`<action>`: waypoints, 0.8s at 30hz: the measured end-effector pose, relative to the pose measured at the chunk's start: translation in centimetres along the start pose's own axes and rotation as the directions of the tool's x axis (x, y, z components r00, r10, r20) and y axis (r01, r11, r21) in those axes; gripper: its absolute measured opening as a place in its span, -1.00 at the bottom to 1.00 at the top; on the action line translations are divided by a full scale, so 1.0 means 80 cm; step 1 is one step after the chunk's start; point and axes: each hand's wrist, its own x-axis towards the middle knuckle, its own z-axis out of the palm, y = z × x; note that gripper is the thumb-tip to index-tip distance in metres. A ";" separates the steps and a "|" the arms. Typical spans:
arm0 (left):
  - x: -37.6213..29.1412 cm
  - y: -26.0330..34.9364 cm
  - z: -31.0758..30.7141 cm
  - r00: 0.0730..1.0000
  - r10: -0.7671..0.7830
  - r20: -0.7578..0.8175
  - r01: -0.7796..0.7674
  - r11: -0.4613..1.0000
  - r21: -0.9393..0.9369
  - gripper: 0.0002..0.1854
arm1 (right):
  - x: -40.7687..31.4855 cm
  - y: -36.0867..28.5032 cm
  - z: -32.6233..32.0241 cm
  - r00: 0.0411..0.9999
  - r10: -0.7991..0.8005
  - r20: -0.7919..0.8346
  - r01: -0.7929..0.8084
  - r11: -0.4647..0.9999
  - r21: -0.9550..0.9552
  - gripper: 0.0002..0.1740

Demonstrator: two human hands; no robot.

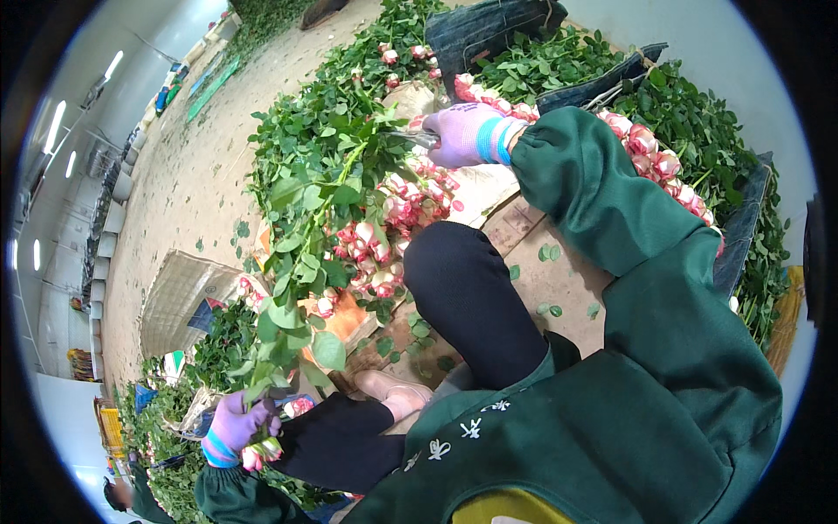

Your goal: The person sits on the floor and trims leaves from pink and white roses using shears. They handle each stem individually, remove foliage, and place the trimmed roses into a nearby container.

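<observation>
My left hand (pixel 242 419), in a lilac knit glove with a blue cuff, grips a leafy rose stem (pixel 324 209) close to its bloom (pixel 262 453). From there the stem slants up across the view, its far end near a pair of metal shears (pixel 415 137). My right hand (pixel 466 134), gloved alike, is closed around the shears' handles. Whether the blades touch the stem I cannot tell. Pink-and-white roses (pixel 412 200) lie heaped below the right hand, with their foliage (pixel 294 141) spread to the left.
Dark blue fabric wraps (pixel 569 92) divide rose bunches (pixel 645 150) on the right. A woven sack (pixel 183 298) lies left of the heap. White buckets (pixel 114 216) line the far-left wall. Another person (pixel 124 494) is at lower left. My knee (pixel 452 268) rises between my hands.
</observation>
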 end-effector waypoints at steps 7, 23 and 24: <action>0.014 -0.007 -0.029 0.980 0.062 -0.191 -0.060 0.998 0.015 -0.72 | -0.005 0.009 0.008 1.000 -0.013 -0.008 0.013 0.999 -0.037 -0.65; 0.027 -0.052 -0.061 0.825 0.432 -0.363 -0.191 0.819 0.542 -0.85 | -0.007 0.012 0.029 0.992 -0.047 -0.120 0.051 0.998 0.029 -0.53; 0.029 -0.055 -0.060 0.761 0.520 -0.387 -0.185 0.747 0.639 -0.85 | -0.007 0.012 0.028 0.993 -0.048 -0.108 0.050 0.999 0.019 -0.53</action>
